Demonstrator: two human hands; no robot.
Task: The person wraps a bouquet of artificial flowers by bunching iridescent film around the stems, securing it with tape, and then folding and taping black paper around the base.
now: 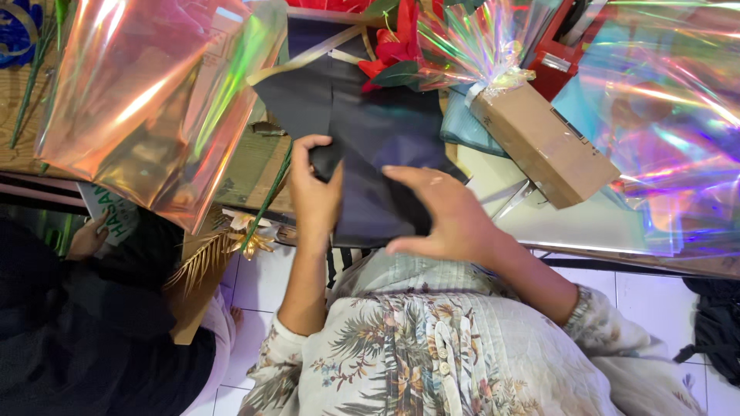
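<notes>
At the near edge of the surface (586, 223), the left hand (314, 196) pinches a bunched fold of the dark paper (378, 131), the right hand (447, 216) lies flat on it with fingers spread, gripping nothing, and the sheet runs away from both toward the red flower (397, 42).

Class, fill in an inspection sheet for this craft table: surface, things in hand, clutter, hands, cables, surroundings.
Surface: table, crowded, pale patch bare at right.
Things in hand: dark paper sheet, held by both hands at the table's near edge.
Clutter: iridescent film sheet, cardboard box, red flowers, gold leaf sprig.
Hands: left hand grips a fold of the sheet; right hand presses on it.
Cables: nothing seen.
Surroundings: white tiled floor; another person's hand at left.
</notes>
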